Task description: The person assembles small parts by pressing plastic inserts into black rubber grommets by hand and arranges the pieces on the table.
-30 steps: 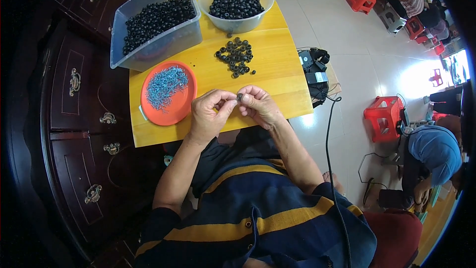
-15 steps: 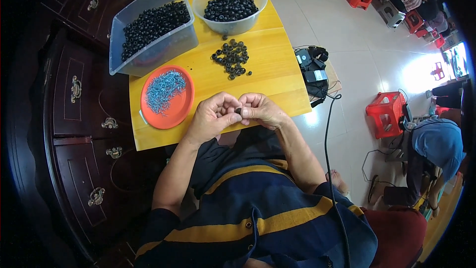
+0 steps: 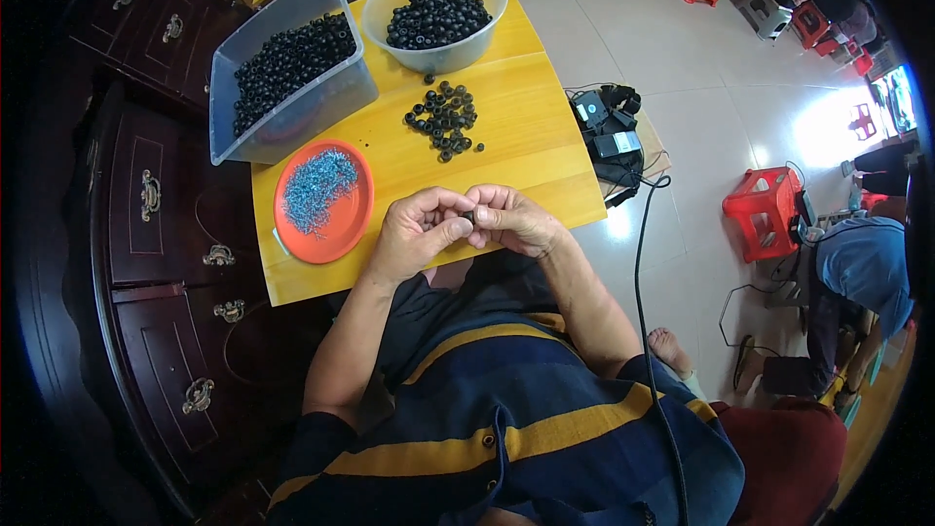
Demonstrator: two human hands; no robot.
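Above the near edge of the yellow table [image 3: 536,156], my left hand [image 3: 414,232] and my right hand [image 3: 518,222] meet fingertip to fingertip. Both are closed in a pinch round one small black round part [image 3: 469,217], mostly covered by thumbs and fingers. Just beyond them lies a loose pile of black ring-like parts [image 3: 446,120] with holes. To the left of my left hand, an orange plate [image 3: 346,229] carries a heap of tiny blue and silvery pieces [image 3: 314,190], too small to name.
A clear rectangular bin [image 3: 336,97] and a round clear tub [image 3: 438,60], both holding black parts, stand at the far side. Dark drawers [image 3: 156,214] flank the left. A black cable [image 3: 640,292] hangs at right, near electronic boxes [image 3: 609,127]. Another person [image 3: 862,263] works far right.
The view has shifted slightly, so the table and containers sit a little differently. My hands keep pinching the small black part together, with only slight finger movement.
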